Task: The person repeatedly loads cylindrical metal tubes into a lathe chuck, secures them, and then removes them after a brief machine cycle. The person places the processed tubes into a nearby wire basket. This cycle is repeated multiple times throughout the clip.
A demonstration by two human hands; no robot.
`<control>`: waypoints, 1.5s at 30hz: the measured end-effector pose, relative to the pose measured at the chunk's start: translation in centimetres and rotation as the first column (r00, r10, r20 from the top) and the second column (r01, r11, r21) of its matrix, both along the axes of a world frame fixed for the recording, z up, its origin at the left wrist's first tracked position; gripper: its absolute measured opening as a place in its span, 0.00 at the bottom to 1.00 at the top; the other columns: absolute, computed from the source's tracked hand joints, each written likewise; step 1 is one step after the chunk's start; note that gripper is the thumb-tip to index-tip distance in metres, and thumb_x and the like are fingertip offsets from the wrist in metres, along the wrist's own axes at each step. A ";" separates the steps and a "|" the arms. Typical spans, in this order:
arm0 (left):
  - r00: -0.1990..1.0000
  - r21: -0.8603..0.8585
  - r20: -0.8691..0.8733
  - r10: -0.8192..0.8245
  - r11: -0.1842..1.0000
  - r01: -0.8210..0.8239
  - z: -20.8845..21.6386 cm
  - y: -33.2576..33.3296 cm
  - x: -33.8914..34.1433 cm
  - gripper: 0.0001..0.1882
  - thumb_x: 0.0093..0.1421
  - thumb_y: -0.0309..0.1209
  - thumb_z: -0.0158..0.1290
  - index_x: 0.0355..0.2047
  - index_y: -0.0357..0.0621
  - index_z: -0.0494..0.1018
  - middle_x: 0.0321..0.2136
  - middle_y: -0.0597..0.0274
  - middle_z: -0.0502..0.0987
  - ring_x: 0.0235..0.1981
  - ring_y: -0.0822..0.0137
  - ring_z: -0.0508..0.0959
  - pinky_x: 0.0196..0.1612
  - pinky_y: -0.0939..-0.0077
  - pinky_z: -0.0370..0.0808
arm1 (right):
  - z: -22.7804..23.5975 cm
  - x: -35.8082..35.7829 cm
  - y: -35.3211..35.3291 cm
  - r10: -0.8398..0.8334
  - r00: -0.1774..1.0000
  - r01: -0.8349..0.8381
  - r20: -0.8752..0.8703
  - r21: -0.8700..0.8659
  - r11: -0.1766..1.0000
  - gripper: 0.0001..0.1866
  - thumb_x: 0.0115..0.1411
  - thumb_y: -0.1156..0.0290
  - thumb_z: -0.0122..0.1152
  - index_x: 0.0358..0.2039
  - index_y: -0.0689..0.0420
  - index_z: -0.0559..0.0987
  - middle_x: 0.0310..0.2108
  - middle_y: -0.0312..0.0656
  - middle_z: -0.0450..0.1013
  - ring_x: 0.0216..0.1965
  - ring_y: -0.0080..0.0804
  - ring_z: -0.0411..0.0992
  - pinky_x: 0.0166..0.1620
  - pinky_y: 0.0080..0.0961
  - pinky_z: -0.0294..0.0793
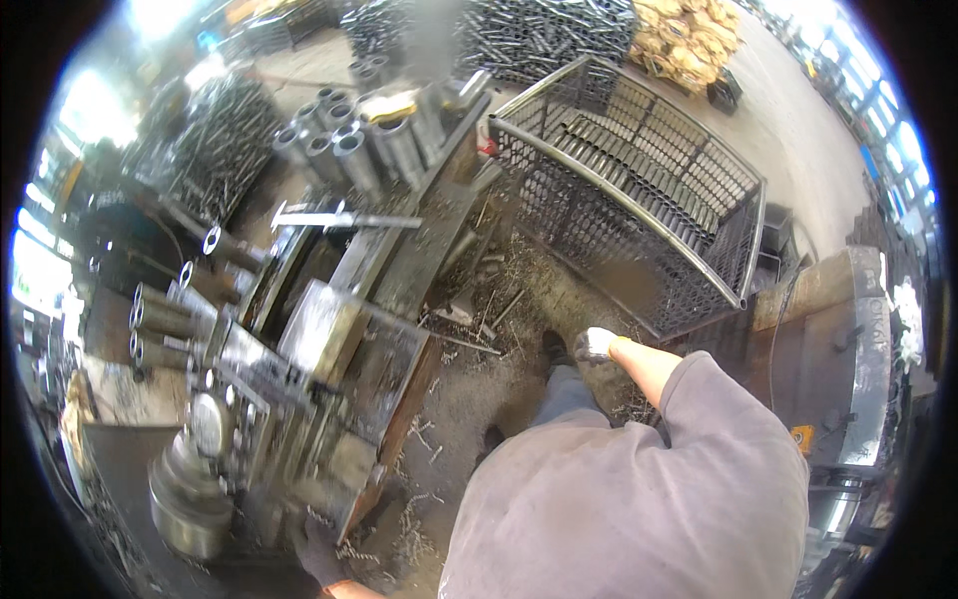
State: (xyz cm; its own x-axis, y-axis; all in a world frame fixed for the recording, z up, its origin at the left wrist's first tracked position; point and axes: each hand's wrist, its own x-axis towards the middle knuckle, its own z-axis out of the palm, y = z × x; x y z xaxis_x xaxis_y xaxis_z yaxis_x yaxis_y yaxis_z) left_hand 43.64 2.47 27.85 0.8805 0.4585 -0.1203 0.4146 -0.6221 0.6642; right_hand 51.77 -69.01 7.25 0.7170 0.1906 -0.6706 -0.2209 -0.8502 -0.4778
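My left hand (319, 555), in a dark glove, reaches in at the lower left beside the carriage of a lathe (344, 454). Its fingertips merge with the dark machine parts, so I cannot tell whether it grips anything. Out to the right, away from the machine, my right hand (595, 344) hangs over the floor in a whitish glove. Its fingers look bent inward and are mostly hidden; nothing shows in it. Left of the carriage is the round metal chuck (190, 499). A long silver caliper (344, 217) lies across the lathe bed farther up.
Steel tubes (349, 150) stand upright beyond the bed, and more tubes (165, 314) lie at the left. A wire-mesh crate (609, 190) holds rows of tubes. Metal shavings (414, 524) litter the floor. A large metal cabinet (823, 349) stands at right.
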 end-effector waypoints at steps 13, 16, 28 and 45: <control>0.853 0.187 -0.519 -0.055 0.966 0.176 -12.1 -48.8 22.2 0.20 0.69 0.40 0.58 0.52 0.37 0.82 0.50 0.45 0.84 0.50 0.49 0.83 0.56 0.58 0.78 | 0.6 21.6 -39.5 -0.942 0.214 0.696 0.257 0.637 0.332 0.30 0.70 0.63 0.60 0.69 0.62 0.68 0.55 0.55 0.79 0.46 0.41 0.83 0.50 0.38 0.85; 0.503 0.310 0.062 -0.862 0.496 0.811 -14.5 -68.7 39.7 0.23 0.66 0.38 0.62 0.58 0.41 0.77 0.54 0.46 0.81 0.57 0.43 0.80 0.61 0.52 0.77 | -7.9 29.9 -49.6 -0.850 -0.102 0.640 -0.517 0.620 -0.453 0.37 0.73 0.61 0.58 0.75 0.63 0.58 0.65 0.61 0.70 0.47 0.47 0.82 0.50 0.44 0.86; 0.107 0.354 0.003 -0.994 0.101 0.930 -22.1 -94.9 62.5 0.16 0.61 0.32 0.48 0.38 0.35 0.82 0.39 0.43 0.84 0.45 0.41 0.85 0.54 0.45 0.80 | -40.4 47.5 -64.8 -0.041 -0.445 -0.058 -0.895 0.075 -0.996 0.49 0.71 0.55 0.63 0.79 0.55 0.44 0.60 0.71 0.66 0.47 0.56 0.80 0.45 0.47 0.89; 0.021 0.394 -0.066 -0.998 -0.007 0.919 -22.5 -94.7 63.5 0.14 0.61 0.31 0.48 0.38 0.37 0.81 0.38 0.46 0.84 0.42 0.44 0.85 0.53 0.46 0.80 | -39.7 45.4 -70.5 -0.169 -0.742 -0.059 -0.649 0.314 -0.948 0.24 0.66 0.59 0.68 0.58 0.56 0.77 0.53 0.50 0.78 0.49 0.49 0.78 0.49 0.46 0.84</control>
